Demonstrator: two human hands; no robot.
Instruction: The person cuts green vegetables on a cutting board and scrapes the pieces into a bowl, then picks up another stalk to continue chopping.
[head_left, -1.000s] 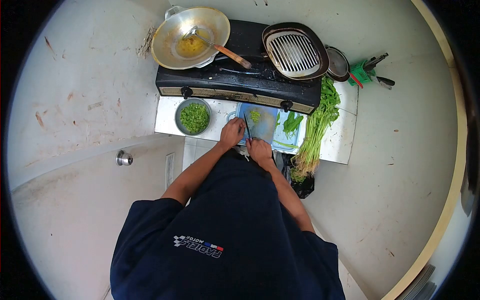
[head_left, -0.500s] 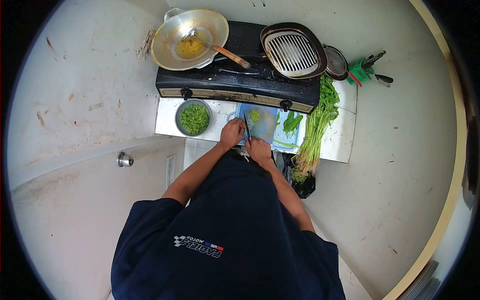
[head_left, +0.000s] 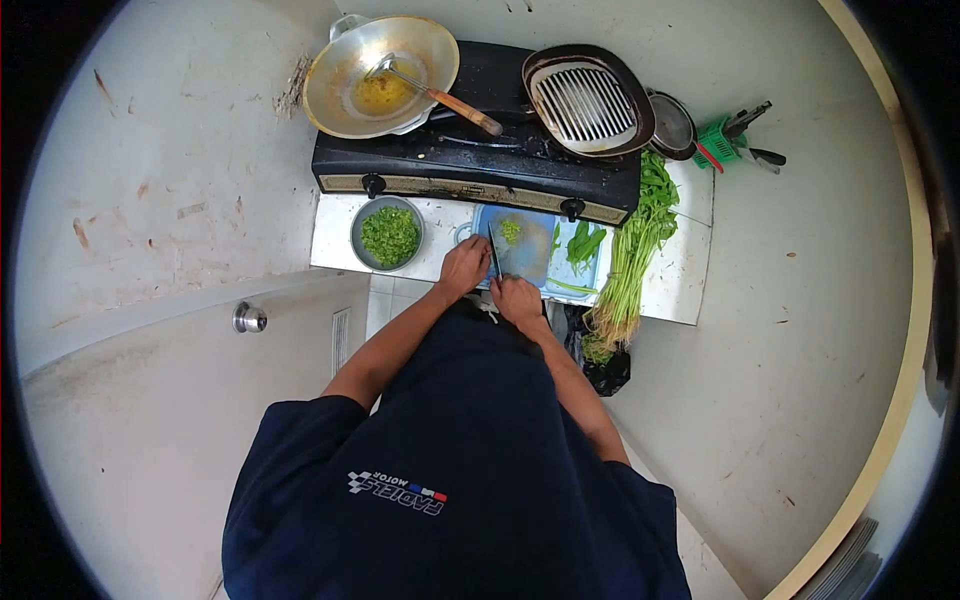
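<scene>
Pressing onto the blue cutting board [head_left: 535, 262], the left hand [head_left: 464, 268] is sitting just beside the dark blade of the knife [head_left: 493, 252] with its fingers curled under. I cannot tell whether they are pinning any stems. The right hand [head_left: 517, 298] is sitting at the knife's near end, and its fingers are probably wrapping the handle, though the view is too small to be sure.

With the blade lying between the two sets of fingers, I am judging the main risk to be a nick to the left knuckles if the edge is drifting sideways. The small heap of chopped greens [head_left: 511, 231] just beyond the fingers could also be getting pushed off the board towards the stove [head_left: 480, 165].

The table [head_left: 330, 245] is showing as a narrow pale ledge. A metal bowl [head_left: 389, 236] of chopped greens is standing left of the left fingers. A long bunch of leafy stalks [head_left: 635, 260] is lying right of the right fingers, trailing over the near edge, where it may be slipping off. Beyond the fingers the stove is carrying a wok [head_left: 380, 75] and a grill pan [head_left: 590, 100]. Stained pale walls are closing in tightly, and a door knob [head_left: 247, 317] is showing well to the left.
</scene>
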